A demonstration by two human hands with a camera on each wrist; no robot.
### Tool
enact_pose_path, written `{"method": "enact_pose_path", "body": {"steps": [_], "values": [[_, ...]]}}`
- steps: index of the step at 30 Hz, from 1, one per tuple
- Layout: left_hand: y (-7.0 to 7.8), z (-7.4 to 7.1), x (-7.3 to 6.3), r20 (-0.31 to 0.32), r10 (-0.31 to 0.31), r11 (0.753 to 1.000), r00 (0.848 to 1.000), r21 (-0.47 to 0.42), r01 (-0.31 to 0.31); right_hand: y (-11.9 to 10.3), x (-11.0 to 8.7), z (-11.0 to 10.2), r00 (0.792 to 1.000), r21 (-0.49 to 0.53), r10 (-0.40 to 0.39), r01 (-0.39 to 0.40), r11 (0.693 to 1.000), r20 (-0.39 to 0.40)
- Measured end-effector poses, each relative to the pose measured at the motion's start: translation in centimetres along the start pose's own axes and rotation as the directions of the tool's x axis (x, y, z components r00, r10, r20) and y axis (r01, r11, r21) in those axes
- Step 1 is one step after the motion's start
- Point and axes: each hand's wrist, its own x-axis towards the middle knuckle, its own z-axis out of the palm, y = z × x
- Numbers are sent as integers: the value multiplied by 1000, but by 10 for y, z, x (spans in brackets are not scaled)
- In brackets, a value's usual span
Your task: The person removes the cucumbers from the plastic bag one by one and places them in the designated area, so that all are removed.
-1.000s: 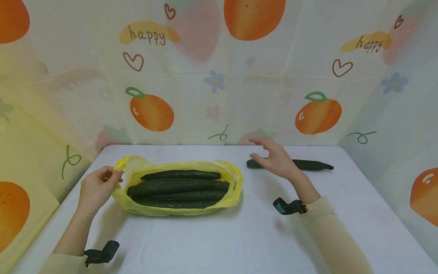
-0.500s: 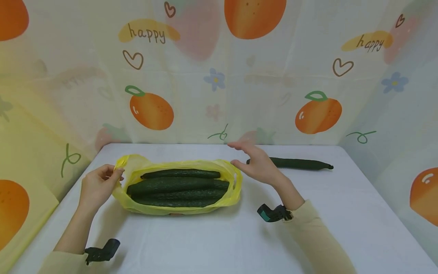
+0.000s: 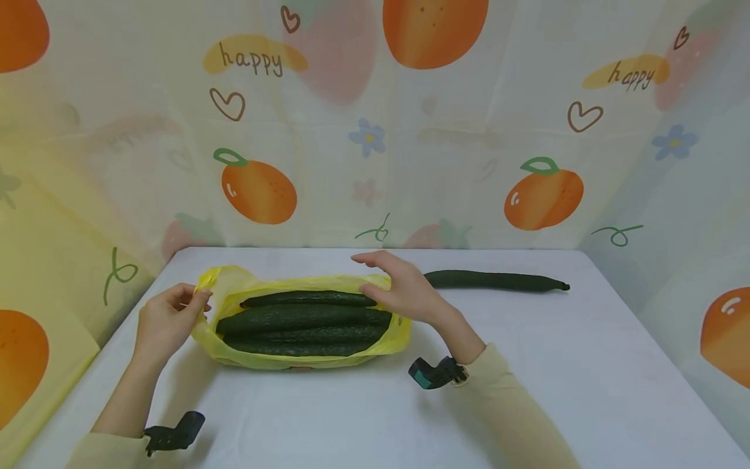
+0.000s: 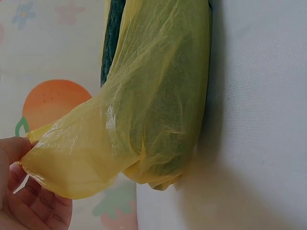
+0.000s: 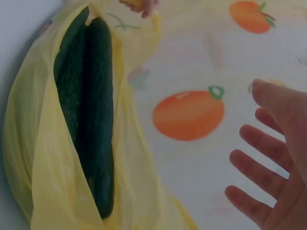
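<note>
A thin yellow plastic bag [image 3: 252, 360] lies on its side with its mouth open, several dark green cucumbers [image 3: 305, 319] lying lengthwise inside. My left hand [image 3: 170, 319] pinches the bag's left handle between thumb and fingers and lifts it; the left wrist view shows the stretched yellow plastic [image 4: 81, 158] at the fingertips. Over the bag's right end hovers my right hand [image 3: 401, 286], fingers spread and holding nothing. In the right wrist view that hand [image 5: 273, 158] is beside the bag's opening, apart from the cucumbers [image 5: 98, 105]. Part of the bag's right handle is hidden behind it.
One loose cucumber [image 3: 498, 280] lies at the back right of the white-covered table [image 3: 527, 365], its left end partly behind my right hand. A patterned cloth [image 3: 433, 143] hangs directly behind the table. Each wrist carries a small black camera [image 3: 436, 373].
My right hand has moved left from above the loose cucumber to above the bag's right end. The left hand keeps its hold on the handle, and the bag has barely moved.
</note>
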Motion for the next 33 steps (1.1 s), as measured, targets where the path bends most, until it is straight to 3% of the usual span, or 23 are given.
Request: {"method": "enact_pose_path", "body": {"steps": [14,33], "values": [[-3,3,2,-12,14,1000,1000,-10,-14,-13,21,34,994,39,23,-27,999,106],[-1,4,2,-3,-9,1000,1000,-4,9,-10,44,85,956,62,72,-93,994,284]]}}
